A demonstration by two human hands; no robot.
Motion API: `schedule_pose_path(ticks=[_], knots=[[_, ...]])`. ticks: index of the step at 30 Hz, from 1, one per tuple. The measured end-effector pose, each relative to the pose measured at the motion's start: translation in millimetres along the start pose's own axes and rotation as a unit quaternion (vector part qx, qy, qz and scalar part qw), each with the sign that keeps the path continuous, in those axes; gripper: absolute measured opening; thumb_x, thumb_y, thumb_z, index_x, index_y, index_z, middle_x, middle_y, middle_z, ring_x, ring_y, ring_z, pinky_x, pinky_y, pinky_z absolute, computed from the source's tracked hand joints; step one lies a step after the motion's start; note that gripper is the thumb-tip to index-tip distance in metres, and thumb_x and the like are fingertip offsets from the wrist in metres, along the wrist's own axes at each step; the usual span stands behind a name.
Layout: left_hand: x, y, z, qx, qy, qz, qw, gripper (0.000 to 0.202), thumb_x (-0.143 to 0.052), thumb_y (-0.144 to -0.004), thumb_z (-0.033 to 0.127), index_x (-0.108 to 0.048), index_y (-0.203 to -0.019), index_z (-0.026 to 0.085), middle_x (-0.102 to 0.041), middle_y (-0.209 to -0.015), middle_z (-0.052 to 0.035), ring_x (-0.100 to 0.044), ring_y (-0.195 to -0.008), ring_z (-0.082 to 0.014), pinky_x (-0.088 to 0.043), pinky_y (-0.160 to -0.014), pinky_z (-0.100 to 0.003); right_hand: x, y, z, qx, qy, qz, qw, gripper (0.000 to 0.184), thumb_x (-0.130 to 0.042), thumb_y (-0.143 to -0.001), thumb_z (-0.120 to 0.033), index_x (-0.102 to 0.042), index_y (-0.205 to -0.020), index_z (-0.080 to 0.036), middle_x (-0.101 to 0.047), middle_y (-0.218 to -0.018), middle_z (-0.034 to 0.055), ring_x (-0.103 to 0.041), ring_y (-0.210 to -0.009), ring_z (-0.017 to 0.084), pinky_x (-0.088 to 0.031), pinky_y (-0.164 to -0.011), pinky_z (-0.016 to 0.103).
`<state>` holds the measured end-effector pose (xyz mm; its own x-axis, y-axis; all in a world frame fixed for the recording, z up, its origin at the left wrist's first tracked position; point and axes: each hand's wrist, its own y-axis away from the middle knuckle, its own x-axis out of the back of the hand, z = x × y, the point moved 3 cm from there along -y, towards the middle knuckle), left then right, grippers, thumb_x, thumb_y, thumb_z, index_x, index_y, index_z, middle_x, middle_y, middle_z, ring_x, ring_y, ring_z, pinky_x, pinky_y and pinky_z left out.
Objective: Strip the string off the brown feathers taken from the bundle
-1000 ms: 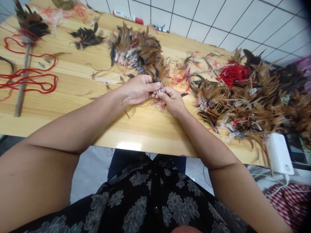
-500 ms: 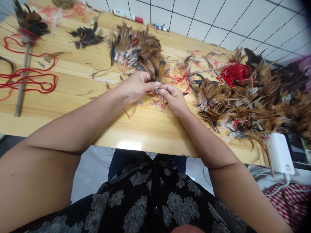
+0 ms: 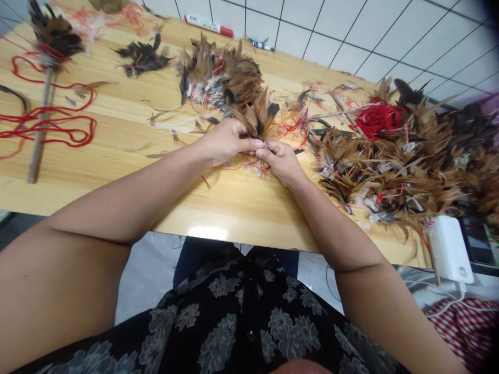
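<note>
Where left hand (image 3: 228, 140) meets right hand (image 3: 281, 162), a feather tuft (image 3: 260, 115) is held.
Brown and black, fanned outward; base is pinched in both hands, above wooden table (image 3: 237, 210), near larger feather bundle (image 3: 230, 78).

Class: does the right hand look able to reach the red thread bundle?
Likely yes: the red thread bundle lies mostly uncovered beyond the feather heap, though the right hand is occupied at a small feather bunch.
</note>
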<state>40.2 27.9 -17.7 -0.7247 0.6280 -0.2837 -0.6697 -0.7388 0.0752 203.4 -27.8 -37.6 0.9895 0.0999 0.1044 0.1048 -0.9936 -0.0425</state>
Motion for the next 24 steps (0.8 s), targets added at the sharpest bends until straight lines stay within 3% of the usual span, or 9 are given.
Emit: schedule_pose_path(ticks=[3, 7, 12, 15, 21, 24], knots=[[-3.7, 3, 2, -0.013, -0.035, 0.010, 0.999, 0.029, -0.103, -0.092, 0.017, -0.074, -0.094, 0.019, -0.073, -0.076, 0.0038, -0.064, -0.082, -0.0158, -0.050, -0.079, -0.029, -1, 0, 0, 0.006, 0.004, -0.010, 1.000, 0.063, -0.095, -0.087, -0.077, -0.065, -0.080, -0.023, -0.067, -0.079, -0.0003, -0.060, -0.081, 0.015, -0.054, -0.077, 0.029], [-7.0, 7, 9, -0.016, -0.054, -0.004, 0.998, 0.037, -0.107, -0.095, 0.033, -0.073, -0.093, 0.018, -0.069, -0.073, 0.0020, -0.066, -0.081, -0.0167, -0.050, -0.079, -0.031, -1, 2, -1, 0.014, 0.008, -0.008, 1.000, 0.069, -0.089, -0.090, -0.085, -0.061, -0.078, -0.024, -0.065, -0.079, -0.0003, -0.064, -0.085, 0.016, -0.056, -0.079, 0.028], [-6.5, 6, 14, -0.042, -0.045, -0.037, 0.997, 0.054, -0.120, -0.071, 0.052, -0.081, -0.091, 0.021, -0.078, -0.081, -0.0023, -0.065, -0.079, -0.0184, -0.052, -0.077, -0.033, 2, 3, 2, 0.006, -0.001, 0.004, 1.000, 0.066, -0.081, -0.100, -0.084, -0.060, -0.083, -0.024, -0.059, -0.075, -0.0021, -0.057, -0.076, 0.014, -0.053, -0.074, 0.028], [-3.7, 5, 14, -0.063, -0.047, -0.040, 0.996, 0.057, -0.120, -0.068, 0.060, -0.082, -0.088, 0.023, -0.080, -0.084, -0.0040, -0.065, -0.079, -0.0189, -0.050, -0.075, -0.034, 4, 2, 7, -0.004, -0.009, 0.020, 1.000, 0.063, -0.075, -0.105, -0.083, -0.060, -0.086, -0.025, -0.054, -0.073, -0.0039, -0.051, -0.071, 0.013, -0.050, -0.070, 0.027], [20.7, 0, 14, -0.114, -0.072, 0.048, 0.990, 0.038, -0.110, -0.089, 0.039, -0.077, -0.100, 0.024, -0.076, -0.090, 0.0008, -0.064, -0.086, -0.0173, -0.052, -0.086, -0.033, 9, -1, 10, -0.008, -0.059, 0.073, 0.996, 0.063, -0.077, -0.103, -0.085, -0.055, -0.092, -0.026, -0.057, -0.083, -0.0044, -0.048, -0.068, 0.010, -0.048, -0.063, 0.024], [34.8, -3, 21, -0.146, -0.188, 0.138, 0.961, 0.031, -0.099, -0.093, 0.046, -0.075, -0.102, 0.029, -0.077, -0.096, -0.0021, -0.069, -0.093, -0.0238, -0.056, -0.089, -0.041, 12, 0, 6, -0.017, -0.090, 0.100, 0.991, 0.058, -0.077, -0.106, -0.079, -0.055, -0.092, -0.027, -0.057, -0.085, -0.0043, -0.048, -0.067, 0.009, -0.046, -0.059, 0.023]])
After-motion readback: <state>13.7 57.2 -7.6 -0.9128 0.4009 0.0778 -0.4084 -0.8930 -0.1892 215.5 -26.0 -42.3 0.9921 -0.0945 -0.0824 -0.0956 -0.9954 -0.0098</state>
